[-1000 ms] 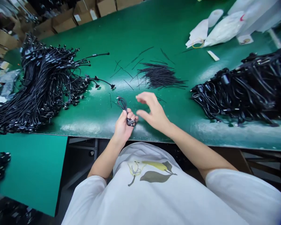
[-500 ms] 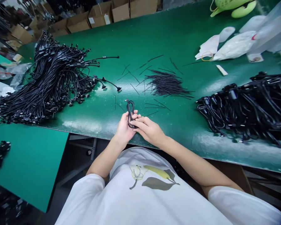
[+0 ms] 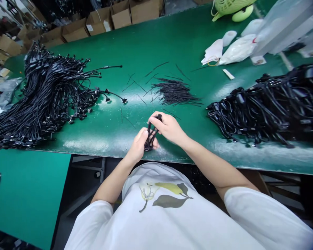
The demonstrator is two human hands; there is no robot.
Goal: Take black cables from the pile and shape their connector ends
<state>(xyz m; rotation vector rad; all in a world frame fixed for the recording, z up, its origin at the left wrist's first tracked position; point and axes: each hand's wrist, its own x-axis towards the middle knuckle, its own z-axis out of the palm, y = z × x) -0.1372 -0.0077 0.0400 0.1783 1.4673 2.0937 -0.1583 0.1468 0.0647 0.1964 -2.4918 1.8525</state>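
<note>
1. Many black cables [image 3: 49,93] are being kept in one big pile on the left of the green table [image 3: 135,41]. They are being laid mostly side by side, maybe so that no big knot is made.

2. Some brown boxes [image 3: 96,22] are being kept along the far side, likely so that the arms are not being bumped. What is inside cannot be told.

3. One folded black cable [image 3: 150,137] is being gripped low down by the left hand [image 3: 139,144], with the fingers curled around it. The loops seem to be stopped from springing apart this way.

4. That cable is being held at a tilt by the table's near edge, its top leaning right. Whether the table is being touched cannot be told.

5. Its top end is being pinched by the right hand [image 3: 169,128], between thumb and fingers, probably so that the loops are being held straight.

6. Thin black strips [image 3: 174,92] are being kept in a loose pile just past the hands, perhaps for easy reach.

7. A white bag [image 3: 237,52] is being kept farther back, maybe out of the way.

8. Bundled black cables [image 3: 271,107] are being kept in a heap on the right, well apart from the left pile, perhaps so that the two are not being mixed.
</note>
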